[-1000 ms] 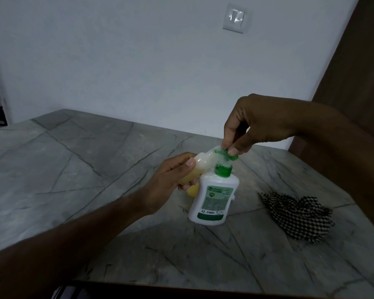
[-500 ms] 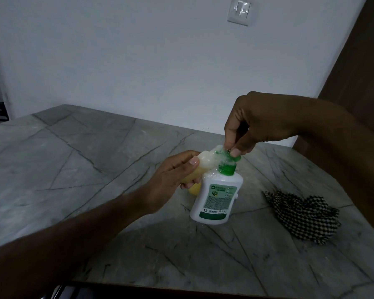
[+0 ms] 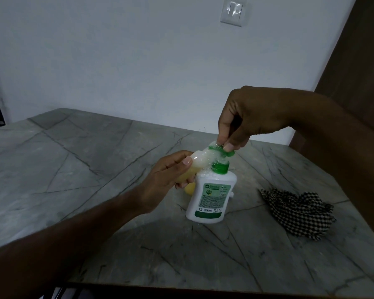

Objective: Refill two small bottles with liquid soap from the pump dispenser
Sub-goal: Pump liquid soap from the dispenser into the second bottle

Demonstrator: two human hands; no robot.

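Under the right hand (image 3: 244,119), the dispenser (image 3: 209,197) stands upright on the table (image 3: 73,169), its green pump (image 3: 221,151) pinched between the downward-curled fingers and thumb. Just left of the pump, the left hand (image 3: 166,178) grasps a small bottle (image 3: 42,169), tilted with its mouth against the foamy nozzle. A second yellowish bottle (image 3: 190,188) peeks out below the left fingers. Right of the dispenser lies a checkered cloth (image 3: 298,212).
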